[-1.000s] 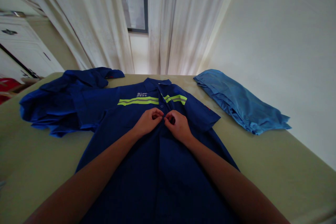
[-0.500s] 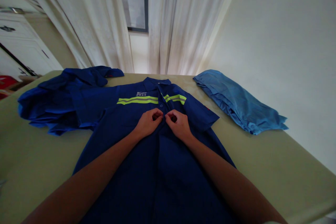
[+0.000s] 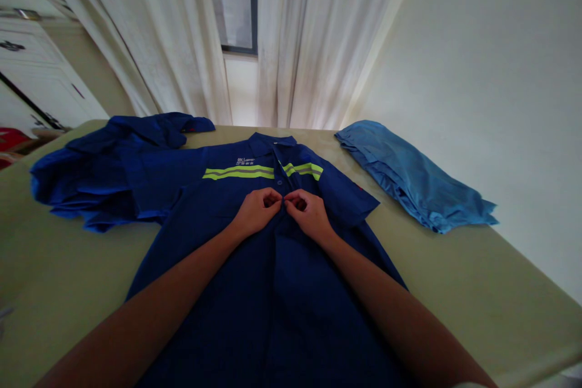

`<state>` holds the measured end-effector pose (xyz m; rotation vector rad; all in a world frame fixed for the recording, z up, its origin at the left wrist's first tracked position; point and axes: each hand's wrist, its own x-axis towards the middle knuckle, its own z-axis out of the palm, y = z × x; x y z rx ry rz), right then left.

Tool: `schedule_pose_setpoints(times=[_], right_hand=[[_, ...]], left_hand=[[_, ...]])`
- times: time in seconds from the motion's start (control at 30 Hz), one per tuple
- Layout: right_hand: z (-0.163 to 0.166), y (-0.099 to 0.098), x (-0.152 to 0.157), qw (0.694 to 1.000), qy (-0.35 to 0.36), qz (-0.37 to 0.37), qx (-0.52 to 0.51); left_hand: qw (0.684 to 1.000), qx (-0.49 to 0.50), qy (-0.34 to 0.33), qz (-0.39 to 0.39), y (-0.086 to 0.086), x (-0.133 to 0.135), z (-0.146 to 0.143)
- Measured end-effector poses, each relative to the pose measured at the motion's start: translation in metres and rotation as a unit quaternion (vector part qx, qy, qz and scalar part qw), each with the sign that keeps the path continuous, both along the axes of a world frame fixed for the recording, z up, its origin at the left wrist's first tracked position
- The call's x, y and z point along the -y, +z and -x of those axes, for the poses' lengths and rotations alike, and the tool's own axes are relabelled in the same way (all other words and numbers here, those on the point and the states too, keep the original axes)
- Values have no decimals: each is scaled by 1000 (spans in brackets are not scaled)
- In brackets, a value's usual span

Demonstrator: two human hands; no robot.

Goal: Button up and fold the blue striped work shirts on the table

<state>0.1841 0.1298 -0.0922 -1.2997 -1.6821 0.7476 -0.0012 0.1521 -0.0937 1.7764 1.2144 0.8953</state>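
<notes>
Paired fingertip pinch at a shirt front

Left hand (image 3: 257,212) and right hand (image 3: 309,213): thumb and forefinger of each drawn narrow on the cloth of the navy shirt (image 3: 254,315), tips almost meeting at its front opening. Whether a button sits between them cannot be told.

Shirt: face up, lengthwise before the person, collar (image 3: 273,143) at the far end; one button (image 3: 279,182) visible just beyond the fingers; yellow-green reflective band (image 3: 239,173) across the chest.

Handling, as judged: light, level pinches, both front edges aligned, cloth below flat and unpulled.

Adjacent: crumpled blue garment (image 3: 91,176), left; folded light-blue garment (image 3: 409,176), right.

Support: pale green table (image 3: 477,291).

Beyond: curtains (image 3: 168,30).
</notes>
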Motion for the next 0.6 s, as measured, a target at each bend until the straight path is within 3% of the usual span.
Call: schedule_pose_setpoints(times=[0.6], right_hand=[[1,-1,2,997,-11,-24,69]], left_hand=[[998,54,1,19,2,-2,0]])
